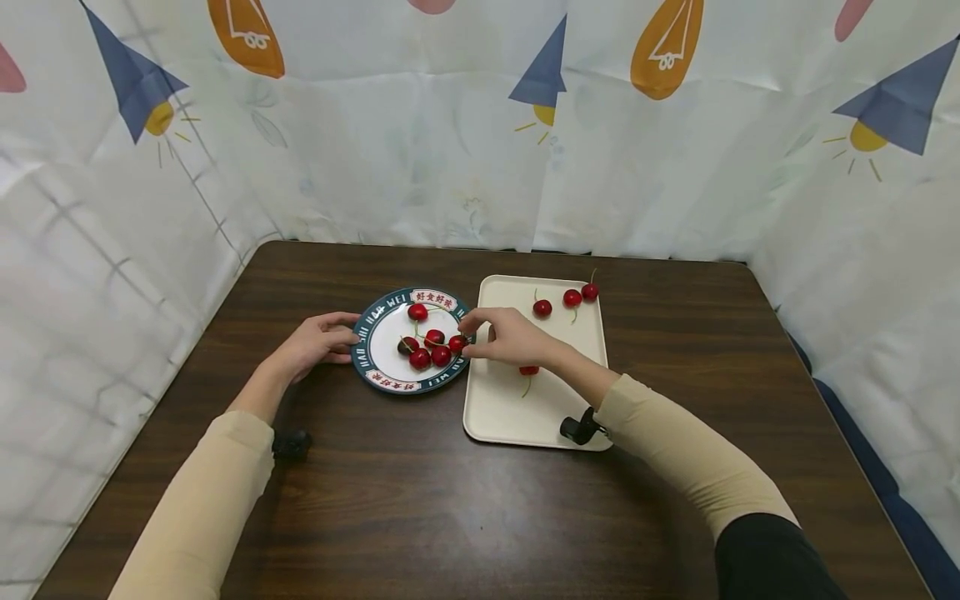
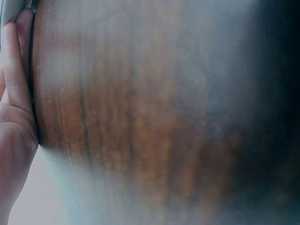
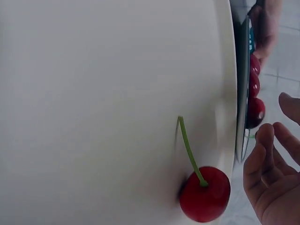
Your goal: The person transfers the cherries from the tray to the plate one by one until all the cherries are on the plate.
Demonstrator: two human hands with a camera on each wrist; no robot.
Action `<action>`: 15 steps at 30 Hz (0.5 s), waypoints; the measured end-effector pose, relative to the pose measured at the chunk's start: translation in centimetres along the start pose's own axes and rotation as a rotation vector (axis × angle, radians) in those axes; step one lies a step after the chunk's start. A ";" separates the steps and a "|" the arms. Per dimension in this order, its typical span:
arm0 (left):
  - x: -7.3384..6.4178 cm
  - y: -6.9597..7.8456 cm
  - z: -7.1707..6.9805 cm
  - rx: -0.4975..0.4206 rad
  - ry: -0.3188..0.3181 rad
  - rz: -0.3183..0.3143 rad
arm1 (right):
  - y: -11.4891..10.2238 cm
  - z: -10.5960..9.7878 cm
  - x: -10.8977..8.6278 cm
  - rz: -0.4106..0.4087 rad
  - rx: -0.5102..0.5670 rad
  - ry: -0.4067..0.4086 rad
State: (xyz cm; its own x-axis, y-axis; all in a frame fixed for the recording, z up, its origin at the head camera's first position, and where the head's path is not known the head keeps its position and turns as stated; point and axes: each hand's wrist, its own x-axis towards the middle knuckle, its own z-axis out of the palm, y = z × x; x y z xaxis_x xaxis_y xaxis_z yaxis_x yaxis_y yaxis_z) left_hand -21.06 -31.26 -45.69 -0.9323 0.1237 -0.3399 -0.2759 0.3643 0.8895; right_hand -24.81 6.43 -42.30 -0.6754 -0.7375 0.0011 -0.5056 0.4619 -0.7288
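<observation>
Beige sleeves frame a plate of cherries, the left hand seemingly steadying its left rim with loose fingers so the right hand, grip unreadable from here, can work at its right edge.

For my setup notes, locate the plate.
In the head view, the plate sits left of the cream tray, the left hand touching its rim.
</observation>
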 end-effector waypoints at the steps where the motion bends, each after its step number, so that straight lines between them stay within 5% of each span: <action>1: 0.0 0.0 0.0 0.002 0.000 0.000 | 0.1 -0.1 -0.1 0.004 -0.002 0.003; 15: 0.1 0.1 0.2 0.004 0.000 0.003 | 1.1 -2.6 -2.3 0.086 0.001 0.051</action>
State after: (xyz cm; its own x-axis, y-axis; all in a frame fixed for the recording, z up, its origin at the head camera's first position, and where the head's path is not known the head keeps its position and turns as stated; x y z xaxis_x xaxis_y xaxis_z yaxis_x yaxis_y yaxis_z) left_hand -21.10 -31.08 -45.67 -0.9330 0.1250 -0.3376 -0.2725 0.3675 0.8892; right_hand -25.20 9.89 -41.29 -0.7429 -0.6688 -0.0267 -0.4438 0.5220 -0.7284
